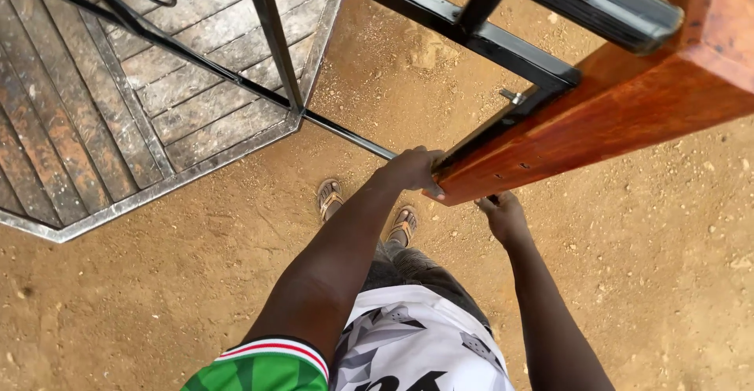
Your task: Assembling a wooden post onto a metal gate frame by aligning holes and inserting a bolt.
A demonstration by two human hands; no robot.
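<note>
At the near end of the wooden beam, both hands are engaged. Left hand sits on top of the beam's end corner, fingers curled over it, thumb pressed against the end face; grip closed on the wood. Right hand is just below the same end, underneath the beam, fingers wrapped up around something dark there (whether it grips the beam's underside or the metal bar cannot be told from this angle).

Beam: reddish-brown, varnished, rectangular section, running from the hands up and away toward the upper right edge of view. It is tilted, far end higher and closer to the camera. Small dark spots show along its side face.

Black metal frame lies directly alongside the beam, on its upper-left side, touching it; a short cross-piece joins two parallel black bars. A small bolt sticks out of the frame just beside the beam's top edge.

Beyond the frame, left of the beam, a flat wooden-slatted panel with a metal rim lies on the ground; thin black rods cross above it.

Below the beam's end: two sandalled feet on reddish sandy ground. Person wears a white patterned shirt, green sleeve with red-and-white trim on the left arm.
</note>
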